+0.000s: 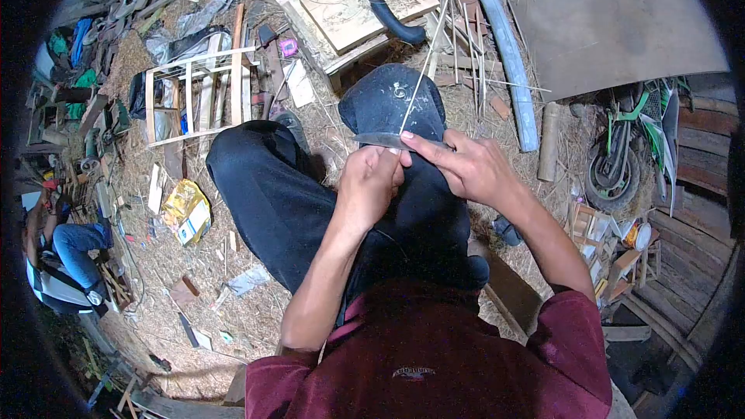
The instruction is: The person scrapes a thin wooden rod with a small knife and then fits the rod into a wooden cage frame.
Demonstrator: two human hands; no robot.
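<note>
Over my dark trousers, my right hand [473, 165] grips a knife [386, 140] by its handle end, with the index finger stretched along the blade. The blade points left and lies across a thin pale strip [421, 77]. My left hand [370, 184] is closed just below the blade, pinching the lower end of the strip between thumb and fingers. From there the strip slants up and slightly right, past my knee toward the wooden block.
Ahead stands a block with a board [365, 4] and a black curved object [380, 8] on it. A wooden frame [188, 97] lies left, a yellow bag [187, 212] below it. At right are a grey pole [508, 62], a panel [621, 23] and a motorbike [621, 147]. Another person's leg [77, 252] shows far left.
</note>
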